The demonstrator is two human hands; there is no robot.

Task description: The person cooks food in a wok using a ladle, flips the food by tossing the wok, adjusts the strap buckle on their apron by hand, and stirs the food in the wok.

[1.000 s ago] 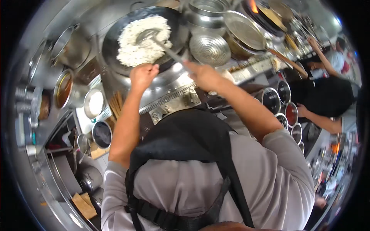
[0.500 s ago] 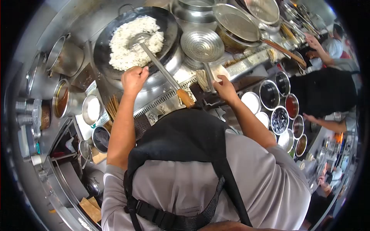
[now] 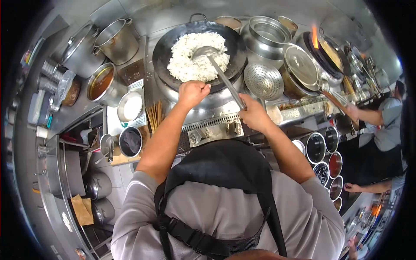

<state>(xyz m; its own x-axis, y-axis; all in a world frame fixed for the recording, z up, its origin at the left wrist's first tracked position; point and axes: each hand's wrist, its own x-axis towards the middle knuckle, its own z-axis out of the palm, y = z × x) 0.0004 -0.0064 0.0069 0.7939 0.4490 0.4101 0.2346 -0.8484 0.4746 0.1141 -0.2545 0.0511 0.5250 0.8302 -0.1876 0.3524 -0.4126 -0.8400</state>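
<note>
A black wok [image 3: 237, 50] sits on the stove with a mound of white rice [image 3: 180, 56] inside. My left hand [image 3: 193, 93] is closed at the wok's near edge, gripping it there; the part inside my fist is hidden. In my right hand [image 3: 254, 113] is the handle of a metal ladle [image 3: 225, 81], my fingers wrapped round its lower end. The ladle's bowl rests in the middle of the rice. Just right of the wok lies a perforated skimmer [image 3: 263, 81], apart from my right hand.
Metal pots [image 3: 117, 43] and a pot of reddish-brown liquid [image 3: 102, 84] stand on the left. Wooden skewers [image 3: 154, 116] are near my left forearm. Sauce containers [image 3: 315, 147] line the right. Further right, a flame [image 3: 315, 38] rises by another wok, near a co-worker [image 3: 383, 119].
My right hand has left the skimmer's handle and taken hold of the ladle's handle. My left hand stays closed at the wok's edge. The view has turned, and a flame now shows right.
</note>
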